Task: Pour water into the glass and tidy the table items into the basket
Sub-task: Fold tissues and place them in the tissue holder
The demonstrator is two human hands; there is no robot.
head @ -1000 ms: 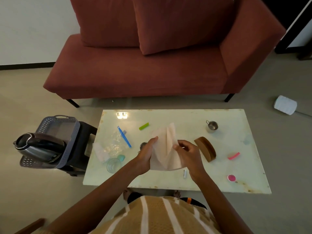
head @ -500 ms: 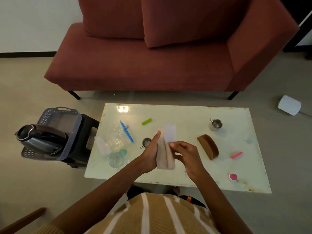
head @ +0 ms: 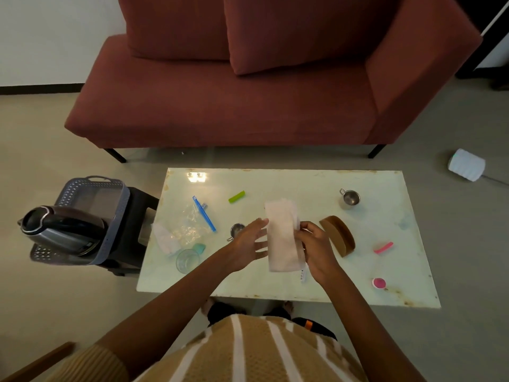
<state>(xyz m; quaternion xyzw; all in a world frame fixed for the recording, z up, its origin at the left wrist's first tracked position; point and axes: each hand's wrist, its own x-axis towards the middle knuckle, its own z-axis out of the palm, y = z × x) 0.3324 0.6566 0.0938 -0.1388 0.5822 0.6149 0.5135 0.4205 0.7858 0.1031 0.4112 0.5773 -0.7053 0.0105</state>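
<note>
A pale pink cloth [head: 281,235], folded into a long strip, hangs above the middle of the white table [head: 303,183]. My right hand [head: 315,248] pinches its right edge. My left hand [head: 248,244] is beside the cloth's left edge with fingers spread, holding nothing. A clear glass [head: 187,261] stands near the table's front left. The grey basket [head: 93,194] sits on a dark stool left of the table, with a black kettle [head: 62,230] lying across it.
On the table lie a blue toothbrush [head: 204,217], crumpled plastic wrap [head: 181,230], a green clip [head: 236,196], two small steel cups [head: 349,197], a brown wooden holder [head: 338,239], a pink clip [head: 383,247] and a pink lid [head: 379,283]. A red sofa [head: 234,106] stands behind.
The cloth went from spread open to folded into a narrow strip. My left hand has let go of it and opened; my right hand still holds it.
</note>
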